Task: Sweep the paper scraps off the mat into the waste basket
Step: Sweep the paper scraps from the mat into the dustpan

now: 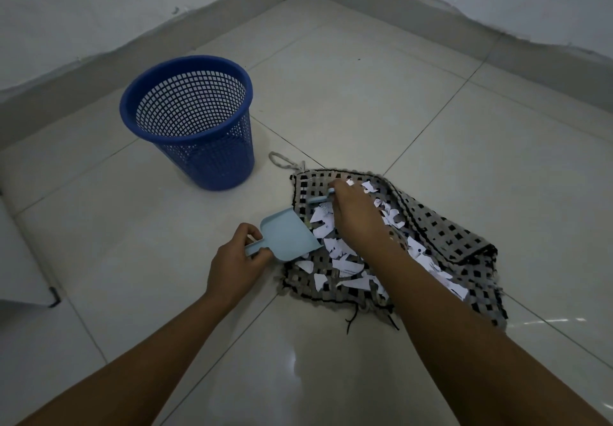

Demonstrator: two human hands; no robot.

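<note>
Sweeping: the person is in the middle of brushing paper bits toward a little scoop, I think; none look like they are in the bin yet.
Left hand: the left hand (236, 261) has its fingers and thumb curled round the handle of the light blue dustpan (288, 235).
Why the dustpan is there: its wide lip sits right at the near left edge of the mat (441, 230), so bits pushed that way can slide in.
Right hand: the right hand (356, 215) is over the mat, fingers curled round a small light blue brush (319, 198). Only a bit of the brush shows past the fingers.
Why the brush is there: it is on the far side of the pile, so a pull toward the dustpan would drag the paper along, I guess.
Paper scraps: the paper scraps (345, 263) are white, torn, and small, with odd shapes. They lie all over the mat, many just beside the dustpan's lip.
Mat: grey and black woven squares, wrinkled, with loose threads.
Waste basket: the blue waste basket (190, 124) stands upright on the floor, well apart from the mat, to the left. It has holes all round.
</note>
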